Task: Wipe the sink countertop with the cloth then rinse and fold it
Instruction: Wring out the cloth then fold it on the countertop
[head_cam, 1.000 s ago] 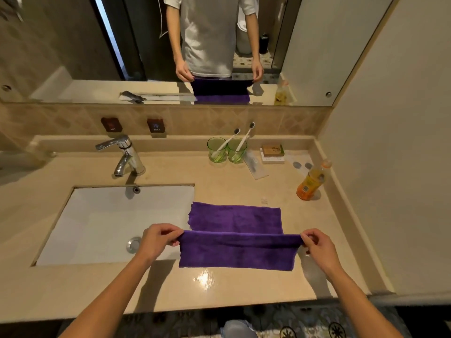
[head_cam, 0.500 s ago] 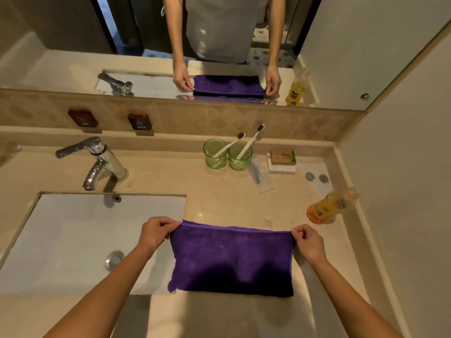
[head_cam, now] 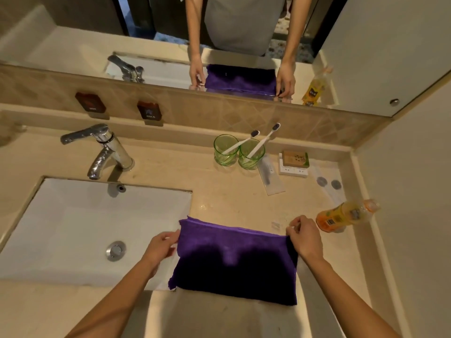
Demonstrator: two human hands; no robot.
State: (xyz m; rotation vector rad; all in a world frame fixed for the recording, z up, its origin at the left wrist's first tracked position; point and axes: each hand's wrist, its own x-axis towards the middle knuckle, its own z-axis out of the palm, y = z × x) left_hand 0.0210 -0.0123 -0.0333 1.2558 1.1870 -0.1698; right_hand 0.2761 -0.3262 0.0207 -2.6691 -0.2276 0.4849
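A purple cloth (head_cam: 234, 262), folded in half, lies flat on the beige countertop (head_cam: 231, 198) just right of the white sink basin (head_cam: 73, 228). Its left edge overhangs the basin rim slightly. My left hand (head_cam: 162, 247) pinches the cloth's upper left corner. My right hand (head_cam: 305, 236) rests on the upper right corner, fingers curled at the folded edge.
A chrome faucet (head_cam: 105, 150) stands behind the basin. Two green cups with toothbrushes (head_cam: 238, 151), a soap box (head_cam: 294, 162), a packaged item (head_cam: 269, 175) and an orange bottle (head_cam: 344, 215) lie behind and to the right of the cloth. A mirror (head_cam: 219, 45) covers the back wall.
The near half of the cloth was lifted and laid over the far half, so the cloth is now folded flat. Both hands stay at its upper corners. My head moved closer.
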